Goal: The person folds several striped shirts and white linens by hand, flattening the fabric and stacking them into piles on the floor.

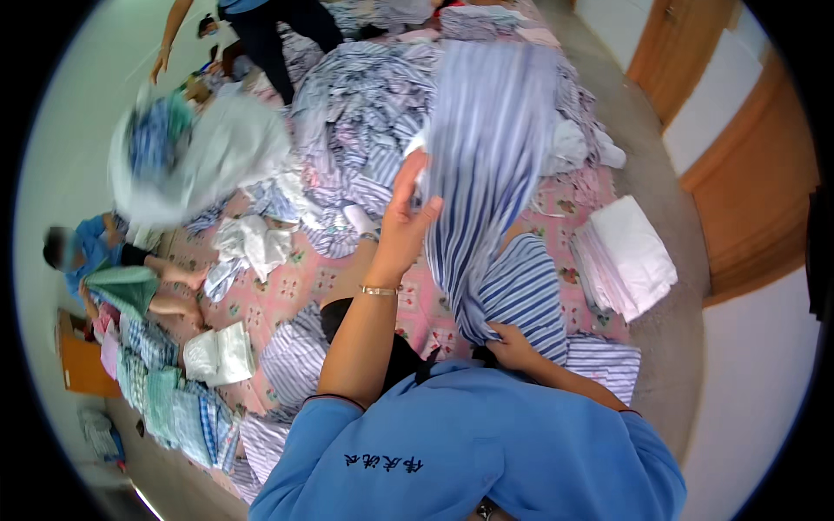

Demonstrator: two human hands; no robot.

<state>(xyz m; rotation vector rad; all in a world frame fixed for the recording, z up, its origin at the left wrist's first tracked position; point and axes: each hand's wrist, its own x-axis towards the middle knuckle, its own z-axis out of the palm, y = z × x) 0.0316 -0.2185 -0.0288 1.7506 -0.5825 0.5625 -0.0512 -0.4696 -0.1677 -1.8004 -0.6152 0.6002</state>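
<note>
A long blue-and-white striped cloth [491, 156] hangs stretched up in front of me, its far end smeared by motion. My right hand [514, 347] is closed on its gathered near end, close to my lap. Beside the cloth's left edge, my left hand [407, 221] is raised with thumb and fingers apart, a bracelet on its wrist; I see nothing held in it. Another striped cloth [530, 286] with wider stripes lies over my right leg. Whether the raised cloth is a garment, I cannot tell.
A big heap of striped laundry [356, 113] covers the far floor mat. Folded white sheets [625, 256] lie at right, folded checked cloths [178, 408] at left. One person [95, 260] sits at left with a green cloth; another [278, 35] stands beyond a blurred, airborne white sheet [213, 165].
</note>
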